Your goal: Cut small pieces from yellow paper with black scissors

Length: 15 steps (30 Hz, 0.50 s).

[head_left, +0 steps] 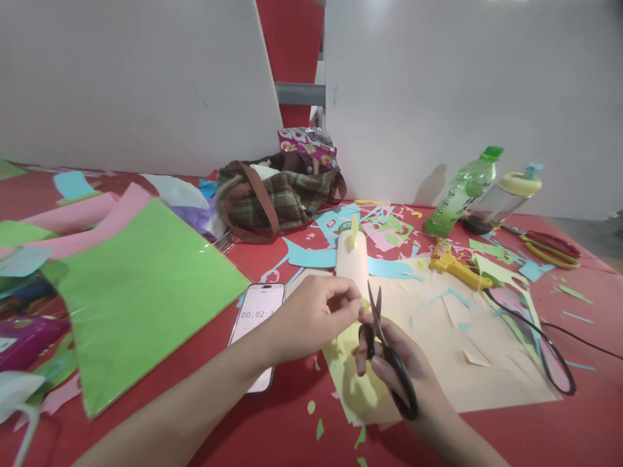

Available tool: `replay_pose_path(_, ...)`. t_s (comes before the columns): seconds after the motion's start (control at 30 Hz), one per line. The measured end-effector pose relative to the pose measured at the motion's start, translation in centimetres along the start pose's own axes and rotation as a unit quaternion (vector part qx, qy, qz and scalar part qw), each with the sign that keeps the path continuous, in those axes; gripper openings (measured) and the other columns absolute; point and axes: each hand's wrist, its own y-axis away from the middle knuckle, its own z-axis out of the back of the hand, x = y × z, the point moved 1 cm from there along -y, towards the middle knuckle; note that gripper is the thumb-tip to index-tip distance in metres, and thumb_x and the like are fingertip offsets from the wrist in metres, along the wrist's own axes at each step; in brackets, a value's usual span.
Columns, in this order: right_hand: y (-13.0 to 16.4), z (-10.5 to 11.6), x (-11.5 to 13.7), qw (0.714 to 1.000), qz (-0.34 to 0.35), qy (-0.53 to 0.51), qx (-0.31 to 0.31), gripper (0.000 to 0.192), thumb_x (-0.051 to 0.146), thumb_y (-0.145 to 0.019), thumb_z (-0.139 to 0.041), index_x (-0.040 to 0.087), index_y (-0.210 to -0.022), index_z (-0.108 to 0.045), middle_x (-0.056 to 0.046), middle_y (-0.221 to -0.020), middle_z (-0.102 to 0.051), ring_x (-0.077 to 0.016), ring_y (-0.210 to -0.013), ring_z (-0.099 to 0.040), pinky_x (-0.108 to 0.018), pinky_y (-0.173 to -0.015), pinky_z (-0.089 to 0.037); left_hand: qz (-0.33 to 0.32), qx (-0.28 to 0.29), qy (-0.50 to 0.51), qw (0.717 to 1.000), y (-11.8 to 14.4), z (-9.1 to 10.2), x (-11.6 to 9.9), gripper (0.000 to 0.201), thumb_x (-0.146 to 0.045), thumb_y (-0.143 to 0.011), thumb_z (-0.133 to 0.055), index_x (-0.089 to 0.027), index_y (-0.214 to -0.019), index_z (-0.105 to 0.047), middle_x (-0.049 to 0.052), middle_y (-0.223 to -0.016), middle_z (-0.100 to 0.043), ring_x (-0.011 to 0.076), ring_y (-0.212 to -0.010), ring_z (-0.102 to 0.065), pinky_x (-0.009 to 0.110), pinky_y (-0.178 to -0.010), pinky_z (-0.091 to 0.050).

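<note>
Scissors (pixel 380 332) in right hand (pixel 415 360), beside left hand (pixel 325 309)

Red table (pixel 287 421) — green paper (pixel 150 292) at left, phone (pixel 260 299) beside it, cream sheet (pixel 496 389) at right, plaid bag (pixel 296 198) behind, bottle (pixel 457 198), cup (pixel 499 202), scattered scraps (pixel 320 429)

Two big, pale grey walls fill the top of the frame, one wall on the left (pixel 126 78) and one wall on the right (pixel 462 84). They look flat and smooth, but each has a thin dark mark near the middle of the picture. Between them, at the top middle, is a gap with a bright red panel (pixel 292 39) and a grey bar (pixel 300 94) going across it. A big red table (pixel 287 418) spreads over the bottom half. At the far right edge is a grey patch (pixel 606 230), maybe the floor. Soft white light shines on the right wall's top.
</note>
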Motion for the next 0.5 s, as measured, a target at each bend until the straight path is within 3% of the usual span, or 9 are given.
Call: replay_pose_path(0.5, 0.11, -0.34, 0.15, 0.999, -0.021, 0.015, 0.021, 0.037, 0.035, -0.062, -0.066, 0.021, -0.094, -0.053, -0.001, -0.072, -0.050, -0.0129, -0.057, -0.050, -0.028, -0.057, -0.040, -0.016, 0.013, -0.011, 1.000, 0.06, -0.32, 0.15, 0.018, -0.019, -0.074, -0.039, -0.015, -0.068, -0.056, -0.002, -0.063, -0.056, 0.0083, -0.057, -0.048, 0.019, -0.055, -0.036)
